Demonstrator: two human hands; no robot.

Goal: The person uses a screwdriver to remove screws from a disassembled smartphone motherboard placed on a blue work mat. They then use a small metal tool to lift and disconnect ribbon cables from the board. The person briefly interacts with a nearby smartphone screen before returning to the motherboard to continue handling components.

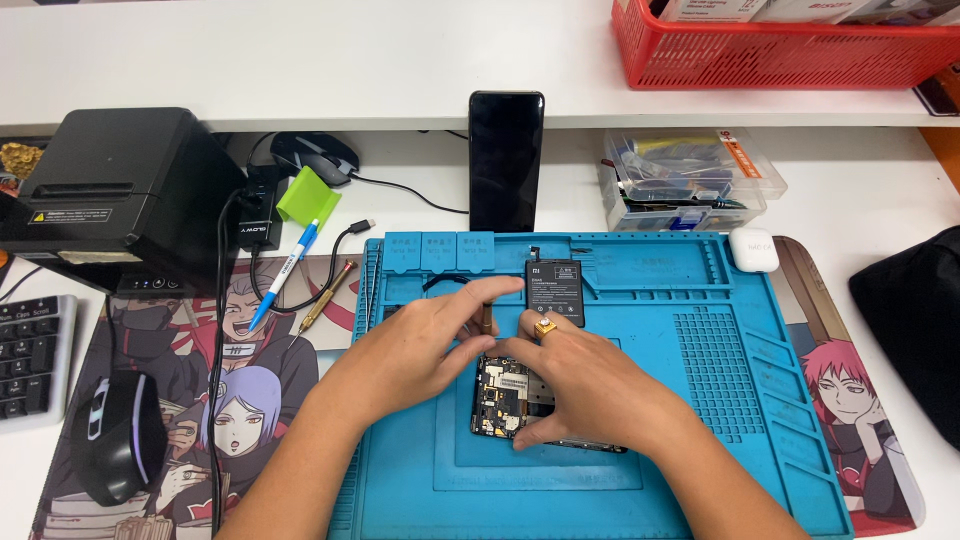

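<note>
An opened phone (503, 400) with its circuit board bare lies on the blue repair mat (690, 400). My left hand (415, 345) pinches the brown handle of a screwdriver (487, 318) that stands upright over the phone's top end. My right hand (580, 385), a gold ring on one finger, rests over the phone; its thumb presses the lower edge and its fingertips reach the tool. A black phone battery (556, 290) lies on the mat just beyond my hands.
A dark phone (506, 160) leans upright against the shelf. A clear parts box (685, 180) and white earbud case (753, 250) sit at right, a black bag (915, 330) far right. A printer (115, 190), pen (285, 275), mouse (120, 435) and keyboard (30, 355) are at left.
</note>
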